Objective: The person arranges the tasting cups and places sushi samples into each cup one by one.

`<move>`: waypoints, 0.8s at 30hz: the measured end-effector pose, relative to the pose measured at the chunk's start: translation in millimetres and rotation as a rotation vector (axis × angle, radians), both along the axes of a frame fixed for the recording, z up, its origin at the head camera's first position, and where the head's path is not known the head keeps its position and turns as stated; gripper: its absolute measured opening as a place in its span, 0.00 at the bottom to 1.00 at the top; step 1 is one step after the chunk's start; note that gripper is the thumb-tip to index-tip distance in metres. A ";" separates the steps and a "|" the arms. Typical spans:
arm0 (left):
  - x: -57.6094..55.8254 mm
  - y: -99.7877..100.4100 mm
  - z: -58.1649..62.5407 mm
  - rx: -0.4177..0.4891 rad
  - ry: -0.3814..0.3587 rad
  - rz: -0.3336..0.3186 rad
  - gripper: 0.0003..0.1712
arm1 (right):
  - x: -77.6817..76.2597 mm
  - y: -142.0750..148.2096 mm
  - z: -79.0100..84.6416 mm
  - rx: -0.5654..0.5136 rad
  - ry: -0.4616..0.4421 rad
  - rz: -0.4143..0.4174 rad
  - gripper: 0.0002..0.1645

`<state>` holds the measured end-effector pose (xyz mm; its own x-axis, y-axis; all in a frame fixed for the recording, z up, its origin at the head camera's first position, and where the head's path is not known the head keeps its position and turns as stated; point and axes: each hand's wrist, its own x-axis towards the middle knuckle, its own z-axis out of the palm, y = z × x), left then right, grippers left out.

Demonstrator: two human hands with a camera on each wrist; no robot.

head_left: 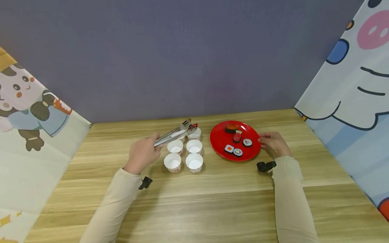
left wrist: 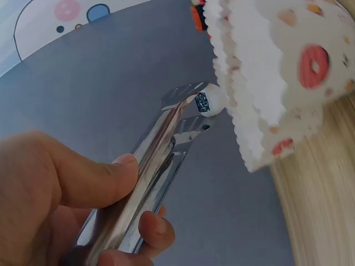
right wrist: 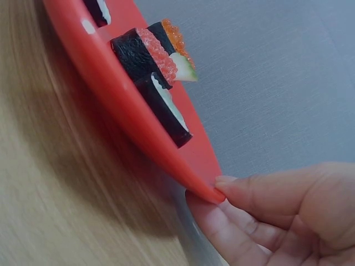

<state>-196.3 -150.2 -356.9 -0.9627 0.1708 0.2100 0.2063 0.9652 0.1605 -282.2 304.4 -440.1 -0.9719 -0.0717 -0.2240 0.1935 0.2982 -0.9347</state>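
My left hand (head_left: 144, 154) grips metal tongs (left wrist: 158, 160), their tips above the far cups. A small white-and-dark sushi piece (left wrist: 211, 101) shows at the tong tips in the left wrist view; whether the tips pinch it is hard to tell. Below stand paper cups (head_left: 194, 162) in two columns, the far ones partly hidden by the tongs. My right hand (head_left: 275, 143) pinches the rim of a red plate (right wrist: 133, 119) between thumb and fingers. On the plate lie several sushi pieces, among them an orange-roe one (head_left: 231, 128) and a red-topped one (head_left: 237, 136).
Everything stands on a wood-grain table (head_left: 212, 209). A grey-blue panel (head_left: 188, 60) rises behind it, with cartoon-printed walls (head_left: 358, 98) on both sides. Black wrist mounts (head_left: 265, 166) stick out beside the sleeves.
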 end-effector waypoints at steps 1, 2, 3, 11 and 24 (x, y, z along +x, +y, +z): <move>0.6 -2.2 -0.2 -0.001 0.003 0.003 0.13 | 0.0 -0.1 0.5 0.001 0.005 0.004 0.26; 1.3 -4.4 -0.4 -0.004 0.008 0.006 0.13 | -0.3 -0.2 0.7 0.005 0.004 0.001 0.25; 1.8 -6.4 -0.3 -0.002 0.010 0.008 0.13 | -0.6 -0.1 0.7 0.008 0.003 -0.002 0.25; 8.6 -19.6 1.5 -0.012 0.040 0.016 0.11 | -1.5 -2.0 0.0 0.067 -0.031 -0.002 0.27; 17.1 -35.7 -3.8 0.019 0.002 0.051 0.11 | -1.8 -0.9 -2.3 0.105 -0.030 0.010 0.26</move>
<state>-179.2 -185.8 -360.8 -0.9696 0.1170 0.2151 0.1569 0.9713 0.1788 -283.9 303.5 -442.4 -0.9641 -0.0562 -0.2596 0.2172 0.3958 -0.8923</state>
